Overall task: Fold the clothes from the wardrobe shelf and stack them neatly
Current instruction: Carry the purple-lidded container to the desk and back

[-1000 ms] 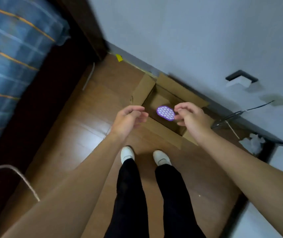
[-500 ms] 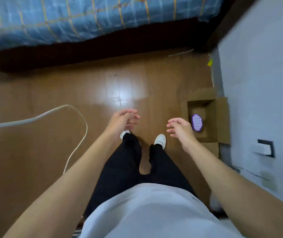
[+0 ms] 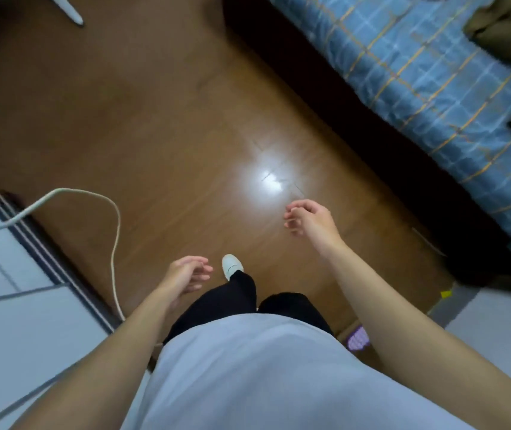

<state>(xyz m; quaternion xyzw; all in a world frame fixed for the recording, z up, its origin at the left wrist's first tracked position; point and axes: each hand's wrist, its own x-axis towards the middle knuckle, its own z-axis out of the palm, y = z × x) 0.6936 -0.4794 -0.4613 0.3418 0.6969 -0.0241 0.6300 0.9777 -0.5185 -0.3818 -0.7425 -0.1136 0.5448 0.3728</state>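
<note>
- On my feed the clothes (image 3: 500,27) lie at two o'clock: a crumpled olive-brown heap, unfolded, on the blue checked bed cover (image 3: 418,76) and cut off by the frame's edge.
- I see the left hand (image 3: 186,274) at seven o'clock, fingers loosely curled, holding nothing.
- The right hand (image 3: 308,220) sits just right of centre at three o'clock — relaxed, empty, well apart from the clothes.
- A white cable (image 3: 114,231) loops over the floor at eight o'clock.

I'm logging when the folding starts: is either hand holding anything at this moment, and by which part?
Nothing is held: the left hand and the right hand are both loosely curled and empty.
</note>
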